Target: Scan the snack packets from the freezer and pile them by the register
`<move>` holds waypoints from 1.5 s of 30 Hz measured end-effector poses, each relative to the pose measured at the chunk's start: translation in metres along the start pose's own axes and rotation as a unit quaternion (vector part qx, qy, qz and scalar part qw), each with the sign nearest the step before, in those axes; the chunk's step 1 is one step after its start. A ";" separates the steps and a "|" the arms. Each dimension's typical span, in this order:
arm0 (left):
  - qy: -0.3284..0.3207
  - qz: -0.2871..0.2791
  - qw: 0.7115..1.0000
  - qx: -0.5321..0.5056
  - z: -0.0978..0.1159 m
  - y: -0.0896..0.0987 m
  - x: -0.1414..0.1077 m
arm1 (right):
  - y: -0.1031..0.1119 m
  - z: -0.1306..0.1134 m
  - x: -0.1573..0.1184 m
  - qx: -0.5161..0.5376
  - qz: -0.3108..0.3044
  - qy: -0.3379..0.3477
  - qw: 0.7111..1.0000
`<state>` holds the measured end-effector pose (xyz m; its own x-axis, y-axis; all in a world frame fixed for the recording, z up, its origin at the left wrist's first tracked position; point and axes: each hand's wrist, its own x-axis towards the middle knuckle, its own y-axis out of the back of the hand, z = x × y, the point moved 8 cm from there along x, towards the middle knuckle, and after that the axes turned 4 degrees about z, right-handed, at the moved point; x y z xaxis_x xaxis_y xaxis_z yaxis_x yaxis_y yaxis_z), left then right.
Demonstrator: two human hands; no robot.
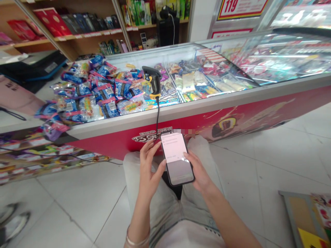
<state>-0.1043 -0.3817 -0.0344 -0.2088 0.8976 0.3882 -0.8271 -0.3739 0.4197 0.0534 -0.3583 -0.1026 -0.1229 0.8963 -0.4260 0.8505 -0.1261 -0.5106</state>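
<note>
A black-edged phone (177,168) with a lit, pale screen is held upright over my lap. My right hand (199,170) grips its right side, with the thumb over the screen. At the phone's left edge is my left hand (151,165), its fingers spread and its fingertips close to or touching the side. Beyond the phone, a black and yellow barcode scanner (155,82) lies on the freezer's glass top, its cord hanging down the front. Left of it is a heap of small blue and pink snack packets (103,91).
A long red-fronted freezer (116,141) with ice creams inside stretches across in front of me. A pink cup (19,94) stands at the left. Shelves with boxes (88,26) rise behind. A grey-framed box (301,217) is on the floor at the lower right.
</note>
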 end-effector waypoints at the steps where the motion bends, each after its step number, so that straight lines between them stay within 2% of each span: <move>1: -0.001 -0.005 1.000 0.005 -0.001 -0.001 0.001 | 0.000 0.001 0.000 0.000 -0.001 -0.003 1.000; 6: 0.010 -0.009 1.000 0.003 -0.009 -0.006 0.002 | 0.000 0.003 -0.001 -0.001 -0.003 -0.010 1.000; 11: -0.017 0.049 0.998 -0.025 -0.011 0.002 -0.001 | 0.003 0.006 0.001 -0.006 -0.006 -0.008 1.000; 13: -0.017 0.069 0.997 -0.027 -0.019 0.005 -0.002 | 0.005 0.009 0.002 -0.009 0.000 -0.015 1.000; 15: -0.011 0.092 0.996 -0.016 -0.036 0.007 -0.006 | 0.006 0.010 0.002 -0.008 0.009 -0.024 1.000; 17: -0.005 0.123 0.992 0.022 -0.064 0.010 -0.013 | 0.006 0.010 0.002 -0.003 0.008 -0.025 1.000; 19: 0.008 0.155 0.983 0.103 -0.100 0.011 -0.024 | 0.004 0.007 0.002 -0.001 -0.005 -0.017 1.000; 21: 0.042 0.152 0.973 0.171 -0.141 0.007 -0.035 | 0.002 0.005 0.001 -0.002 -0.017 -0.009 1.000; 23: 0.088 0.113 0.967 0.212 -0.178 -0.002 -0.043 | 0.000 0.005 0.001 0.000 -0.023 -0.008 1.000; 26: 0.109 0.079 0.959 0.248 -0.204 -0.012 -0.049 | -0.001 0.008 0.001 0.009 -0.025 -0.015 1.000; 31: 0.119 -0.002 0.941 0.318 -0.209 -0.026 -0.049 | -0.005 0.007 -0.001 0.012 -0.025 -0.016 0.999; 34: 0.139 -0.089 0.910 0.381 -0.217 -0.038 -0.054 | -0.006 0.005 -0.002 0.018 -0.030 -0.010 0.999; 38: 0.120 -0.208 0.863 0.445 -0.223 -0.056 -0.062 | -0.004 0.002 -0.003 0.022 -0.031 0.001 0.999; 40: 0.116 -0.223 0.852 0.459 -0.223 -0.059 -0.063 | -0.003 0.001 -0.003 0.022 -0.031 0.004 0.999; 45: 0.121 -0.229 0.847 0.465 -0.221 -0.059 -0.062 | -0.002 0.000 -0.002 0.023 -0.029 0.004 0.999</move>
<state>-0.1580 -0.3635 -0.2648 -0.1711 0.9778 -0.1213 -0.1051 0.1043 0.9890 0.0521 -0.3600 -0.1008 -0.1677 0.9062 -0.3882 0.8179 -0.0920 -0.5680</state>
